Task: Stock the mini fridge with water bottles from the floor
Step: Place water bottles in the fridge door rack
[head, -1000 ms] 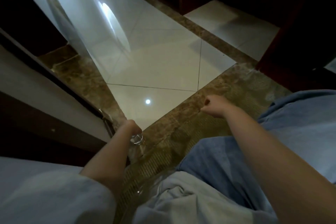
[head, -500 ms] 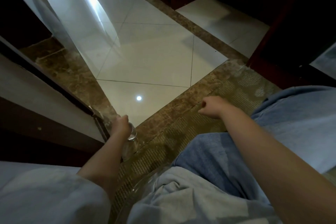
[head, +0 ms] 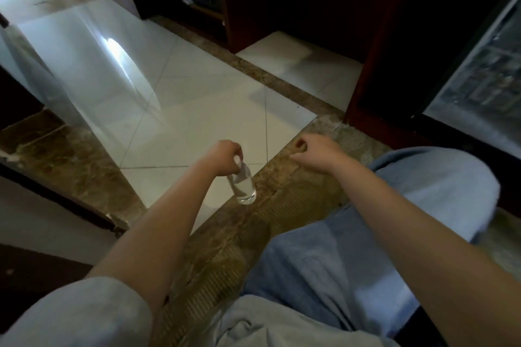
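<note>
A clear water bottle (head: pixel 243 184) is gripped at its top by the left hand (head: pixel 225 155), fingers curled tight around the neck, the cap hidden under them. The bottle hangs tilted, its base swung toward six o'clock, and whether that base touches anything cannot be told. It is seen just past the centre of the frame, right over the line where the pale floor tiles (head: pixel 197 118) are met by the brown marble border (head: pixel 270 205).

At one o'clock from the bottle, the right hand (head: pixel 315 149) is held loosely curled, palm down, with nothing in it, and it is kept apart from the bottle. It is seen above the border strip.

At three o'clock, at the frame's right edge, the glass front of the mini fridge (head: pixel 485 76) is seen, framed in black, with shelves faintly made out behind the glass. Whether the door stands open cannot be told. A dark red wooden cabinet (head: pixel 366 98) is set just beside it, toward twelve o'clock.

Along the bottom, from five to seven o'clock, a knee in blue trousers (head: pixel 394 220) and a grey sleeve (head: pixel 79 315) are caught. A bright reflection (head: pixel 118 51) is thrown on the tiles at eleven o'clock.
</note>
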### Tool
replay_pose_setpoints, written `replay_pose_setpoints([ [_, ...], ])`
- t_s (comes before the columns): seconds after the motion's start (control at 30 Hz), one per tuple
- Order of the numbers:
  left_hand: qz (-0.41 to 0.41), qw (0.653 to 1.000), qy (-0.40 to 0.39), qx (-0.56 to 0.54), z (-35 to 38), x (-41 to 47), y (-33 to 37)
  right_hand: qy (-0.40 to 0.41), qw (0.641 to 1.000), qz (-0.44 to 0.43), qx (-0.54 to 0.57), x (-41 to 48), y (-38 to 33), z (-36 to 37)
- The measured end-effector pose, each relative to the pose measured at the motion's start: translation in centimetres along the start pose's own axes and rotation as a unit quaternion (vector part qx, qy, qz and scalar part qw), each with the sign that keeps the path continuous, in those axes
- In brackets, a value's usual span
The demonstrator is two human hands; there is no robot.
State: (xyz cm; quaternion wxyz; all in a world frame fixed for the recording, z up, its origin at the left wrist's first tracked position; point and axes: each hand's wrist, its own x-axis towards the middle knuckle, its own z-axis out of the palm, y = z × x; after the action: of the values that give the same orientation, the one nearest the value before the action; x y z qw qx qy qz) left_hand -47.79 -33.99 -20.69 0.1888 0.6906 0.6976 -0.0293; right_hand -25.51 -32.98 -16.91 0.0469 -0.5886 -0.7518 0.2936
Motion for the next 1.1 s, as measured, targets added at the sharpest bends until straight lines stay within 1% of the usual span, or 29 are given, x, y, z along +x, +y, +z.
replay_pose_setpoints([
  [0.13,0.098,0.994,0.026,0.029,-6.0,2.6,6.4,0.054,0.998,0.014,0.011,-0.1,1.9,-5.8],
  [0.37,0.212,0.972,0.087,0.041,-15.3,4.8,18.5,0.114,0.989,0.045,0.084,-1.6,6.0,-14.1],
  [0.47,0.273,0.956,0.106,0.018,-18.0,4.9,23.6,0.142,0.978,0.061,0.137,-2.6,8.7,-16.3],
  [0.53,0.316,0.943,0.108,0.013,-19.1,4.8,27.1,0.158,0.966,0.066,0.194,-3.6,10.7,-17.6],
  [0.6,0.356,0.929,0.098,0.005,-19.4,4.4,30.6,0.177,0.951,0.063,0.245,-5.1,12.6,-18.9],
  [0.67,0.396,0.915,0.084,0.004,-19.0,4.1,34.1,0.202,0.94,0.061,0.267,-7.0,14.5,-20.1],
  [0.87,0.497,0.866,0.036,0.04,-16.6,2.0,44.0,0.265,0.923,0.092,0.264,-12.5,20.5,-21.0],
  [1.03,0.557,0.829,-0.016,0.041,-13.7,-0.3,50.8,0.318,0.883,0.131,0.32,-17.5,25.5,-19.7],
  [1.1,0.581,0.812,-0.031,0.049,-12.4,-1.5,53.2,0.345,0.866,0.159,0.326,-19.2,27.3,-19.3],
])
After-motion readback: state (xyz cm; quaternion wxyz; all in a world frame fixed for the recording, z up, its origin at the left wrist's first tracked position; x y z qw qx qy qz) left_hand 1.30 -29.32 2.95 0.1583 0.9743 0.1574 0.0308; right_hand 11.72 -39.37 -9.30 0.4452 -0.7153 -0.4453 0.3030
